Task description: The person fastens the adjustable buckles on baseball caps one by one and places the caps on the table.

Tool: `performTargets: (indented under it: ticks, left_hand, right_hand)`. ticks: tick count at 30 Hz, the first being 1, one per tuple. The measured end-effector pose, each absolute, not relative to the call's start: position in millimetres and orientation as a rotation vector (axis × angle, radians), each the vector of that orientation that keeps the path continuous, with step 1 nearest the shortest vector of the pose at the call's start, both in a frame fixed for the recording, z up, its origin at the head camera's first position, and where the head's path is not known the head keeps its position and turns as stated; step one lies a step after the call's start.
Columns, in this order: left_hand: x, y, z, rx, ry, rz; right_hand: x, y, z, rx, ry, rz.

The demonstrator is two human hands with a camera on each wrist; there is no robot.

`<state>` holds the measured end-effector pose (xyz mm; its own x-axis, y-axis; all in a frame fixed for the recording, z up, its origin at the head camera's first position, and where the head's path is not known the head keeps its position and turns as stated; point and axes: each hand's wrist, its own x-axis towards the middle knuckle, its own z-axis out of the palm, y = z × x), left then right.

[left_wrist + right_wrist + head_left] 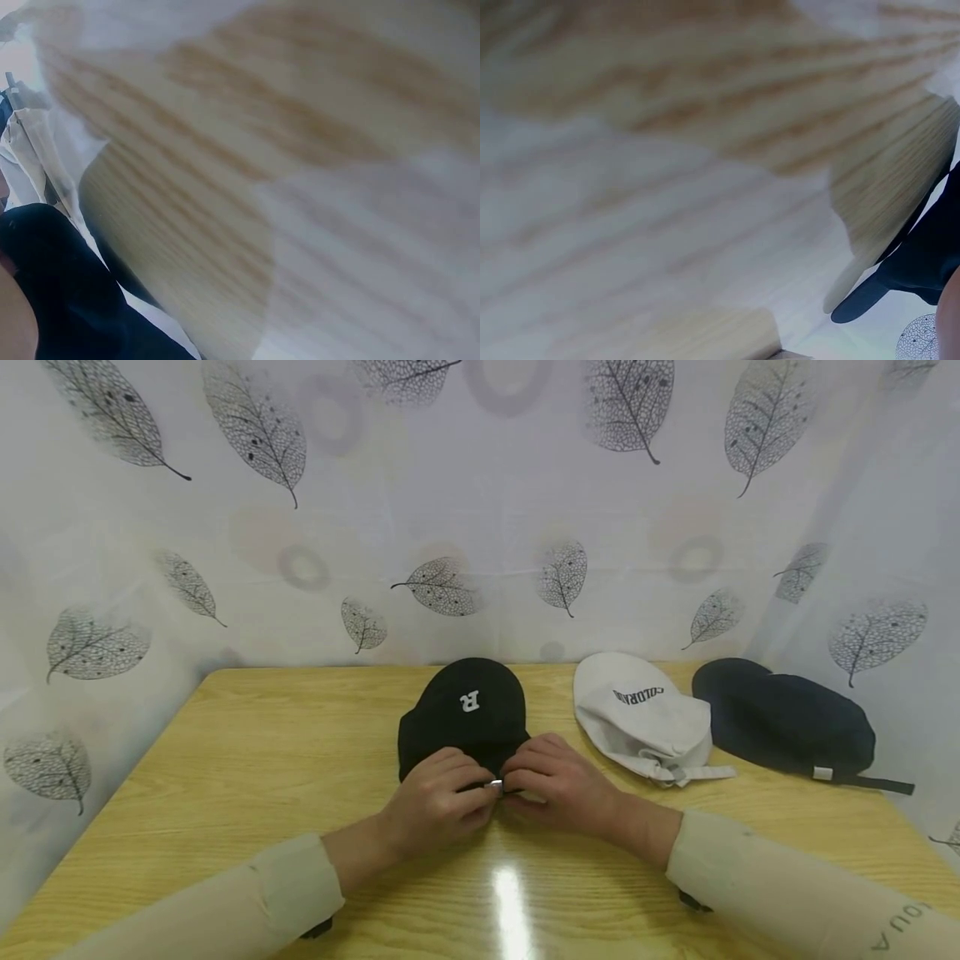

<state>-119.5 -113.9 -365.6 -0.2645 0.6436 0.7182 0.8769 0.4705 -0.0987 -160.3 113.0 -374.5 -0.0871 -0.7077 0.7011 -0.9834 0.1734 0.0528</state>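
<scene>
A black cap (483, 727) with a white letter R lies on the table, its strap side toward me. At that near edge my left hand (438, 800) pinches the strap beside a small silver buckle (495, 787). From the other side my right hand (564, 787) holds the strap, its curled fingers close to the buckle. The fingers hide most of the strap, so how it runs through the buckle cannot be seen. In the left wrist view the dark cap (67, 285) shows at the lower left; in the right wrist view its dark fabric (922, 259) shows at the right edge.
To the right lies a white cap (637, 714) lettered COLORADO, its strap end sticking out. Beside it, farther right, is a dark navy cap (787, 718) with a loose strap. The wooden table (262, 760) meets a leaf-patterned curtain (480, 510) at the back.
</scene>
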Motion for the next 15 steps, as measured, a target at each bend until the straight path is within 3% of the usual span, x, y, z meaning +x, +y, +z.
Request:
performTargets:
  ticks: [15]
  left_hand:
    - [-118.6, -112.2, -366.3, -1.272, -1.943, -0.409]
  right_hand:
    - [-159.9, 113.2, -374.6, 1.622, -1.792, 0.579]
